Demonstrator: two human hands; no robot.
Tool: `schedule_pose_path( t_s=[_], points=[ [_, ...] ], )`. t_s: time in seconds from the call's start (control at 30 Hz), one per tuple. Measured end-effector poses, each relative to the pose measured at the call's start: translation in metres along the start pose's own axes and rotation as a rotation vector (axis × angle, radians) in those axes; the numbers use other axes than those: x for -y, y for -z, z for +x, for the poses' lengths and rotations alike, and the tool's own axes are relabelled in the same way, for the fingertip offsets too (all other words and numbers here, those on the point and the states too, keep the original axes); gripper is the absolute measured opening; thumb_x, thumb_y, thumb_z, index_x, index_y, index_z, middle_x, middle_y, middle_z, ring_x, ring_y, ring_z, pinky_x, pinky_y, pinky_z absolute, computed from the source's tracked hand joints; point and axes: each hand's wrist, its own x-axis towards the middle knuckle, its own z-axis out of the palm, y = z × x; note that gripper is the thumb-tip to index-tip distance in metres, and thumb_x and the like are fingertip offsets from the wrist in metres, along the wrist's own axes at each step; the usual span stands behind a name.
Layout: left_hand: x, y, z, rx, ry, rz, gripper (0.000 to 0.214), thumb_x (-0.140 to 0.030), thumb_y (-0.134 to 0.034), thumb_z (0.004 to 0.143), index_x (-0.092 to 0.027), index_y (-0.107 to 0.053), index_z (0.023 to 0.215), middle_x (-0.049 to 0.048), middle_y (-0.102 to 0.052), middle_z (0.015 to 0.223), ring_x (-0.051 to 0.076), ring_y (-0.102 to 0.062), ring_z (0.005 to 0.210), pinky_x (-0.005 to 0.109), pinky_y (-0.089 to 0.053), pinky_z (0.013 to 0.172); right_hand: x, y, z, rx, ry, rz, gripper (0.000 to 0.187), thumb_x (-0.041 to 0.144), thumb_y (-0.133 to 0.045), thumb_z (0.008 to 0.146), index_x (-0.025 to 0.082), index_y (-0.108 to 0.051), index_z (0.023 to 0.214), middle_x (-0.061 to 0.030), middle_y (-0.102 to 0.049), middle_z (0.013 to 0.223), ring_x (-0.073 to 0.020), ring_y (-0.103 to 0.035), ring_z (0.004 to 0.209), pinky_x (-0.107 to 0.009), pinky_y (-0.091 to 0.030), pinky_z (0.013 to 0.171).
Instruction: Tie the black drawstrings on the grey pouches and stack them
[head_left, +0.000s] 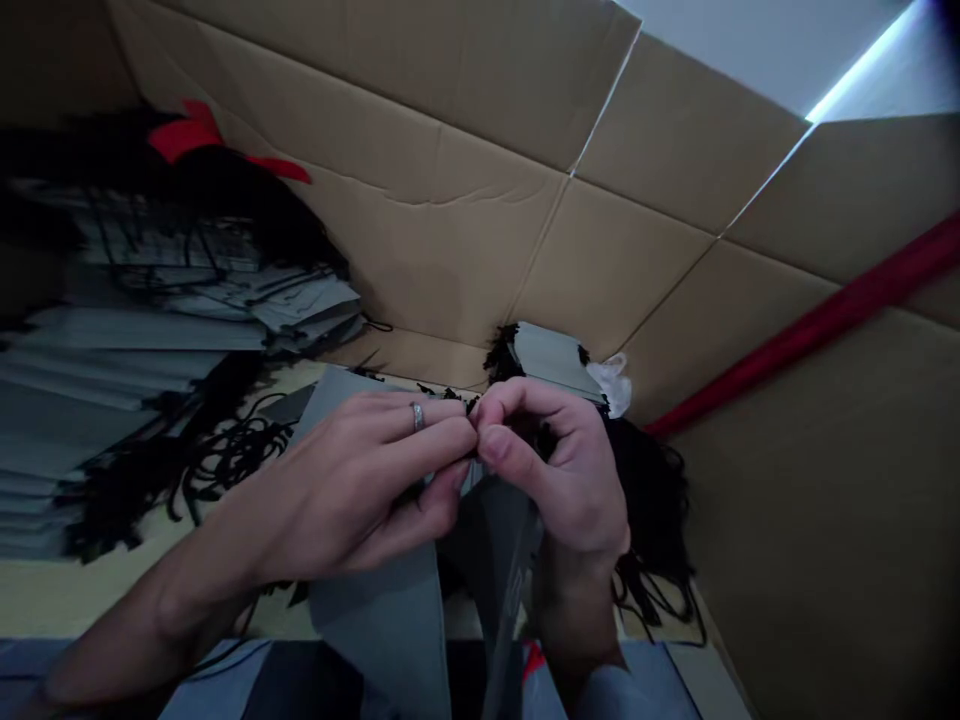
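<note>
My left hand (352, 490) and my right hand (559, 470) meet at their fingertips over the top edge of a grey paper bag (390, 600). Both hands pinch there, thumbs against forefingers, on what looks like a black cord (472, 407) at the bag's rim. A ring sits on one finger of my left hand. The bag hangs open below my hands, and its lower part runs out of view.
A stack of flat grey bags (135, 330) with black cord handles lies at the left, and loose black cords (217, 460) spill beside it. More grey bags (555, 360) and cords (652, 520) lie behind my right hand. Cardboard walls (480, 200) surround the table; a red strip (810, 325) crosses the right wall.
</note>
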Motion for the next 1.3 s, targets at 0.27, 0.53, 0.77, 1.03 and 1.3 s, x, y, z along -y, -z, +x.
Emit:
schedule_pose_path(
  t_s=[0.27, 0.53, 0.77, 1.03, 1.3],
  points=[
    [-0.003, 0.006, 0.0, -0.025, 0.029, 0.014, 0.017, -0.026, -0.044, 0.122, -0.025, -0.051, 0.107, -0.0051, -0.062, 0.084, 0.013, -0.06, 0.069, 0.028, -0.048, 0.066, 0.005, 0.002, -0.004, -0.065, 0.043, -0.007, 0.01, 0.027, -0.086, 0.102, 0.024, -0.083, 0.111, -0.001, -0.079, 0.1, -0.0105, -0.066, 0.076, -0.023, -0.053, 0.07],
    [0.003, 0.002, -0.001, -0.007, 0.039, 0.033, 0.026, -0.035, -0.042, 0.124, -0.025, -0.049, 0.1, -0.0038, -0.065, 0.08, 0.015, -0.062, 0.067, 0.031, -0.045, 0.063, 0.005, -0.002, -0.006, -0.082, 0.053, -0.081, 0.012, 0.035, -0.087, 0.099, 0.025, -0.084, 0.107, -0.0034, -0.079, 0.099, -0.0153, -0.067, 0.077, -0.026, -0.048, 0.057],
    [0.002, 0.006, 0.0, 0.037, 0.136, -0.02, 0.011, -0.031, -0.058, 0.118, -0.023, -0.063, 0.124, -0.0048, -0.074, 0.094, 0.011, -0.07, 0.078, 0.025, -0.05, 0.072, 0.01, -0.004, -0.004, -0.153, 0.06, -0.166, 0.012, 0.03, -0.086, 0.1, 0.023, -0.078, 0.096, -0.0001, -0.074, 0.092, -0.0108, -0.061, 0.07, -0.024, -0.049, 0.061],
    [-0.001, 0.009, 0.003, 0.06, 0.164, -0.182, 0.017, -0.017, -0.056, 0.116, -0.021, -0.066, 0.102, -0.0035, -0.066, 0.088, 0.01, -0.061, 0.079, 0.025, -0.046, 0.072, 0.007, -0.001, -0.003, -0.02, 0.07, -0.013, 0.035, 0.031, -0.099, 0.087, 0.027, -0.079, 0.116, 0.0002, -0.076, 0.098, -0.0139, -0.069, 0.08, -0.022, -0.053, 0.061],
    [-0.004, 0.003, 0.0, 0.038, 0.121, -0.028, 0.02, -0.01, -0.056, 0.113, -0.02, -0.063, 0.097, -0.0037, -0.061, 0.084, 0.011, -0.057, 0.075, 0.026, -0.042, 0.067, 0.003, -0.001, 0.003, 0.058, 0.027, 0.026, 0.03, 0.035, -0.104, 0.082, 0.023, -0.083, 0.098, 0.0025, -0.076, 0.082, -0.0106, -0.064, 0.067, -0.021, -0.053, 0.058]
  ],
)
